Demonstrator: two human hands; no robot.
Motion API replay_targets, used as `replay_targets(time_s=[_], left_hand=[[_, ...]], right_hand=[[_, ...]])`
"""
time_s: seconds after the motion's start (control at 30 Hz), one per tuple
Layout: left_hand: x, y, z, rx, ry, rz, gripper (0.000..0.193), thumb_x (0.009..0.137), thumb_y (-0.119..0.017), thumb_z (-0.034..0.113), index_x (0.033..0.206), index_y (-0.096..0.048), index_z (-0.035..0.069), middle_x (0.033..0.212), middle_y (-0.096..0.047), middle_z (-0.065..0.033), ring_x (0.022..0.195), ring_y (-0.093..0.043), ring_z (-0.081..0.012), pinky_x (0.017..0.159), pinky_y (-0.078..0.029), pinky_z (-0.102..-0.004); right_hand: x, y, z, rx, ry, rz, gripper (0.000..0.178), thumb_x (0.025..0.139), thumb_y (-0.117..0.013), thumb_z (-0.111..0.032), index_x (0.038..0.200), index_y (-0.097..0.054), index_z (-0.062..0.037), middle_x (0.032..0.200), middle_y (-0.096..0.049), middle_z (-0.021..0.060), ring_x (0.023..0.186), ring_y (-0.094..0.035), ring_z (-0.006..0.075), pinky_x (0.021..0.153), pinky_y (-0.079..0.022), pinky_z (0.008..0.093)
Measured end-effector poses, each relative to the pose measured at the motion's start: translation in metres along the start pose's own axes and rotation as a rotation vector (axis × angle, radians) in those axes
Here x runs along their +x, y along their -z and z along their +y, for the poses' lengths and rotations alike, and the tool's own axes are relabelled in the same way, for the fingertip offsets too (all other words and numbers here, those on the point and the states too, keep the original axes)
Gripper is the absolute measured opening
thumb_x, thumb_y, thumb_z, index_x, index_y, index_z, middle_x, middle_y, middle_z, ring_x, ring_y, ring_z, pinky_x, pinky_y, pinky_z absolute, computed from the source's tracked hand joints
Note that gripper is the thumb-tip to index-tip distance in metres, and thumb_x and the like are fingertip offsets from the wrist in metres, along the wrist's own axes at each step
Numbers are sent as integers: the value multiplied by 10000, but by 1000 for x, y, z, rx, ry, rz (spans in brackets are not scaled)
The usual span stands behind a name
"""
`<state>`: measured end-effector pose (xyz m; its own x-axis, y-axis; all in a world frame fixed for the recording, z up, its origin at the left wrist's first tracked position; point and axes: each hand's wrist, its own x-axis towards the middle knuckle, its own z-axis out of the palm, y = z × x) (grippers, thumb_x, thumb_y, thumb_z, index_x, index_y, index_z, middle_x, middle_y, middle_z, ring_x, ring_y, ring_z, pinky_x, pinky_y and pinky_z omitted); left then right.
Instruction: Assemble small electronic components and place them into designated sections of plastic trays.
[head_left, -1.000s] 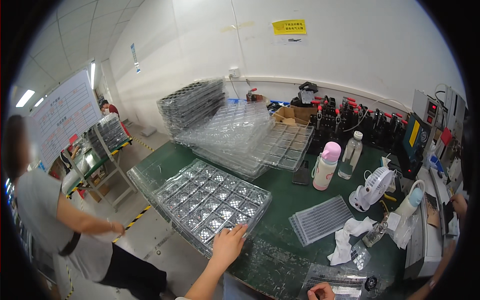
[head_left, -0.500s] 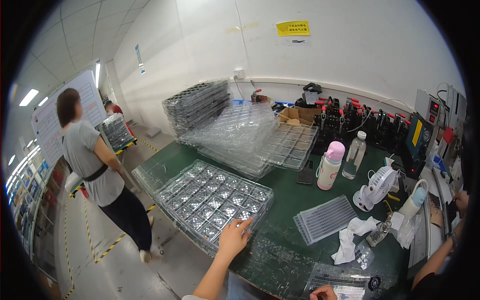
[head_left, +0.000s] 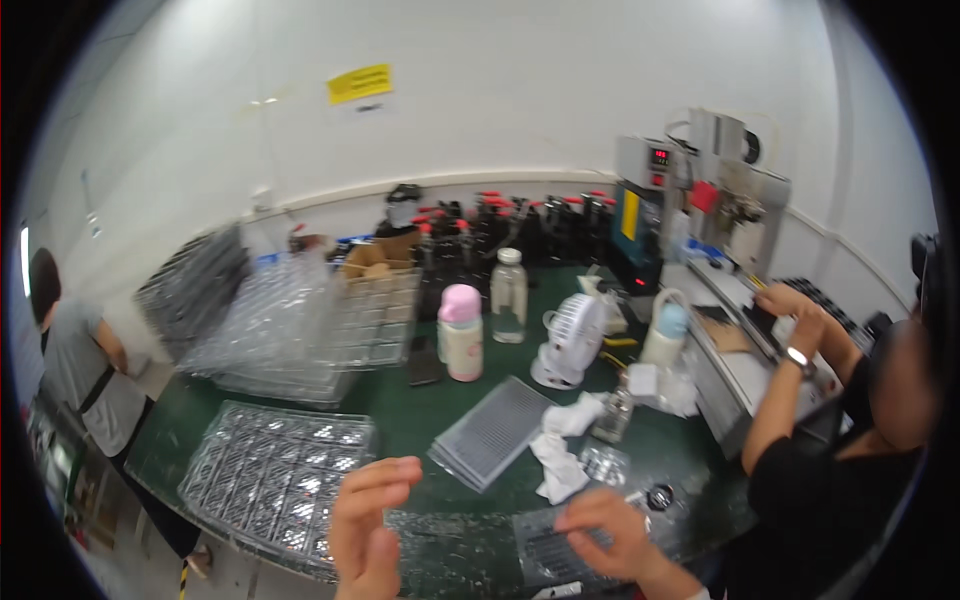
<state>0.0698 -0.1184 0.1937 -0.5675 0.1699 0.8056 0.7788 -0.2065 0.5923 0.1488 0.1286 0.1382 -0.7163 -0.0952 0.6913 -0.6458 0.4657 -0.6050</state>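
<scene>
My left hand [head_left: 366,525] is raised over the near edge of the green table, open, with its fingers stretched upward and nothing in them. Beside it on the left lies a clear plastic tray [head_left: 275,470] divided into compartments, with small shiny parts inside. Farther right, my right hand [head_left: 612,535] hovers over a clear sheet with dark rows [head_left: 535,550]. Its fingers are bent, the thumb stands apart from them, and no held thing shows. Just beyond that hand is a small round black piece [head_left: 660,496]. Both hands are somewhat blurred.
Stacked clear trays [head_left: 270,310] stand at the back left. A pink-capped bottle [head_left: 461,335], a clear bottle [head_left: 509,297], a white fan [head_left: 568,342], grey sheets [head_left: 492,430] and crumpled tissue [head_left: 560,455] occupy the middle. At right a co-worker [head_left: 830,480] works by a machine [head_left: 640,220].
The view has swung to the right. My left hand has lifted off the tray, and my right hand has come farther into view over the clear sheet. The co-worker at right now shows more fully.
</scene>
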Motion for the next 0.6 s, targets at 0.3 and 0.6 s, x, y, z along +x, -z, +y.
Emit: replay_targets(time_s=[0.3,0.6], left_hand=[[106,-54,38,-1100,-81,-727,194,912,-554,205,1104,-575,179,1362,-400,-40,1272,-339,-360,980,-359,-475],[88,-74,74,-1085,-240,-428,247,902,-556,184,1149,-559,176,1325,-441,-15,1225,-381,-281,938,-370,-417]], right_hand=[[169,96,-107,334,322,448,210,928,-518,-336,1008,-536,-142,1134,-478,82,1157,-413,238,969,-391,445],[135,76,-155,213,-695,739,412,885,-593,-220,1250,-426,-130,1312,-411,83,1263,-339,208,994,-352,362]])
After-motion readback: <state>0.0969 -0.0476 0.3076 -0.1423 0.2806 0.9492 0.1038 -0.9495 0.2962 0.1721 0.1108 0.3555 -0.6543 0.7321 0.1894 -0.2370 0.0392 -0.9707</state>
